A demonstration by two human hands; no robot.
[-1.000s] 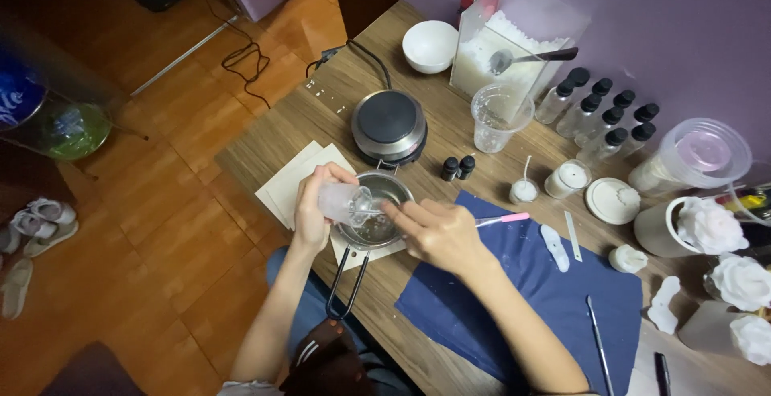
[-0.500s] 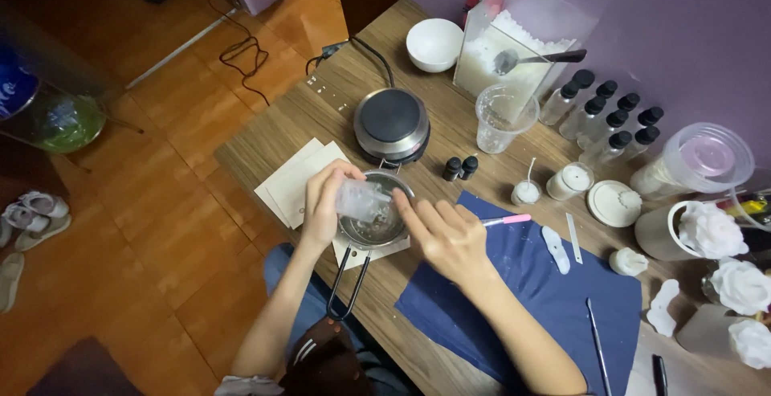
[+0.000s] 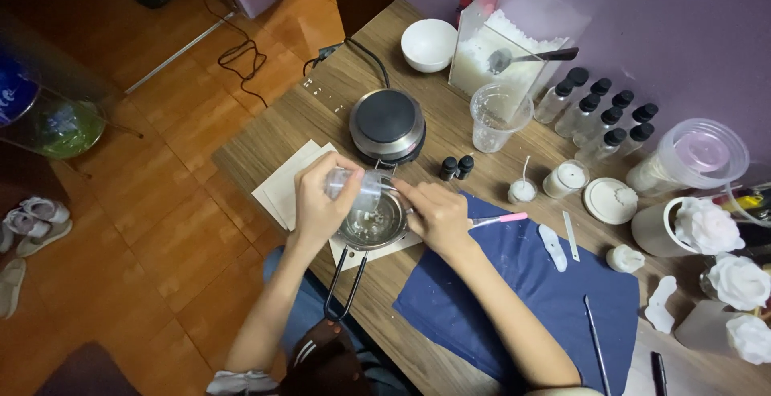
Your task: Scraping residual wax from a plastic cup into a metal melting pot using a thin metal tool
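My left hand [image 3: 319, 202] grips a small clear plastic cup [image 3: 355, 183], tipped on its side over a small metal pot [image 3: 373, 223] with a black wire handle [image 3: 344, 281]. White bits lie in the pot's bottom. My right hand [image 3: 436, 214] holds a thin pink-handled tool [image 3: 496, 219], its fingers at the cup's mouth above the pot's right rim. The tool's tip is hidden by the fingers. The pot rests on white paper [image 3: 285, 187] at the wooden table's front edge.
A round hot plate [image 3: 387, 125] stands just behind the pot. Further back are a white bowl [image 3: 429, 45], a clear box of white flakes [image 3: 511, 41] with a spoon, a plastic cup [image 3: 500, 115] and several black-capped bottles [image 3: 601, 115]. A blue cloth [image 3: 530, 283], candles and white wax roses [image 3: 711, 227] lie right.
My left hand has raised the cup and tipped it more level over the pot. My right hand has moved up to the cup's mouth.
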